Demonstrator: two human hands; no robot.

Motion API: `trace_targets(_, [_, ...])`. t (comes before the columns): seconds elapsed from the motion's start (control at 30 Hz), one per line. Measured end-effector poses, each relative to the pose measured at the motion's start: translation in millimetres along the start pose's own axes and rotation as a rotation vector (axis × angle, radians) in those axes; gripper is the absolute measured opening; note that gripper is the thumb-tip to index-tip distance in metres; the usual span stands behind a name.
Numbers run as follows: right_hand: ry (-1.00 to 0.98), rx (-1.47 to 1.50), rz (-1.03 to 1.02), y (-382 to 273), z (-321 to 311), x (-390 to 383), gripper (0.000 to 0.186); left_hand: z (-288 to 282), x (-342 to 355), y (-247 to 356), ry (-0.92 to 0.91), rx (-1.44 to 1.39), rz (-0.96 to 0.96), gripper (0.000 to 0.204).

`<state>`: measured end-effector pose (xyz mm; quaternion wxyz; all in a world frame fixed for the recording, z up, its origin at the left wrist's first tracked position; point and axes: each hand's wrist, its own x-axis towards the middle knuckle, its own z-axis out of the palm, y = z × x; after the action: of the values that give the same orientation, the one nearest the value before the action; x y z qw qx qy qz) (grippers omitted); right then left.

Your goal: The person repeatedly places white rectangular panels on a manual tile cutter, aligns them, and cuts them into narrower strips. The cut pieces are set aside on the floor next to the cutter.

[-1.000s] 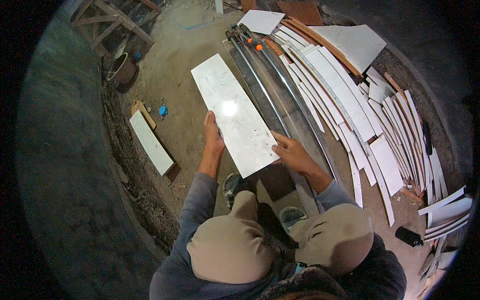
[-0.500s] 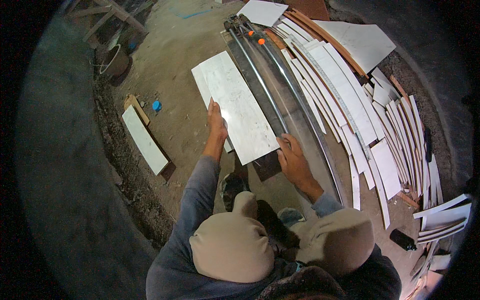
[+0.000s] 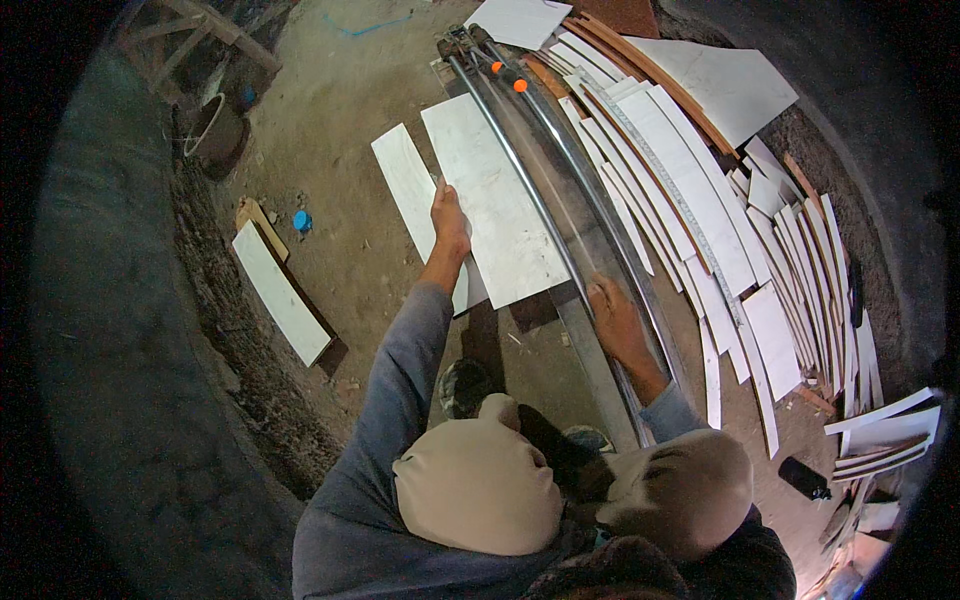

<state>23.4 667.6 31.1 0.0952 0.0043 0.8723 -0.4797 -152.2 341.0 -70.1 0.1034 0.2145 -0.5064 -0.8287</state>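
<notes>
My left hand is closed on the inner edge of a white tile, which lies against the left side of a long tile cutter with two steel rails and orange knobs. A narrower white tile lies just left of that hand, partly beneath it. My right hand is over the cutter's lower rails, right of the larger tile's corner, its fingers curled; what they grip, if anything, is hidden.
Many cut white strips are piled along the right. A short white board, a blue cap and a bucket sit on the dirt floor at the left. Wooden supports stand behind. A black bottle lies at lower right.
The wide tile has shifted right against the cutter, uncovering the narrower tile at left. My left hand has moved up and right; my right hand has left the tile's edge and moved right.
</notes>
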Motion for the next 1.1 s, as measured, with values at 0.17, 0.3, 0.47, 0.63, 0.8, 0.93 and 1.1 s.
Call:
trace_targets(0.17, [-0.122, 0.060, 0.025, 7.0, 7.9, 15.7, 0.052, 4.0, 26.6, -12.2, -0.061, 0.101, 0.037, 0.052])
trace_targets(0.3, [-0.174, 0.361, 0.230, 10.1, 14.8, 27.7, 0.050, 21.5, 46.3, -14.4, -0.176, -0.004, 0.067, 0.051])
trace_targets(0.47, [-0.257, 0.692, 0.325, 15.3, 9.3, 46.3, 0.055, 62.7, 37.5, -22.4, 0.027, 0.015, 0.029, 0.050])
trace_targets(0.63, [-0.311, 0.675, 0.170, 18.6, 6.9, 57.6, 0.058, 90.2, 27.5, -20.0, 0.090, 0.089, 0.104, 0.047])
trace_targets(0.8, [-0.124, 1.296, 0.364, 10.3, 11.0, 63.3, 0.060, 91.2, 37.9, -10.0, 0.161, 0.573, 0.136, 0.039])
trace_targets(0.93, [-0.120, 1.263, 0.386, 2.7, 6.0, 68.3, 0.061, 86.4, 60.1, -15.4, 0.252, 0.628, 0.130, 0.037])
trace_targets(1.1, [-0.055, 1.368, 0.468, -1.4, 9.6, 79.8, 0.055, 75.3, 74.2, -19.1, 0.234, 0.599, 0.107, 0.041])
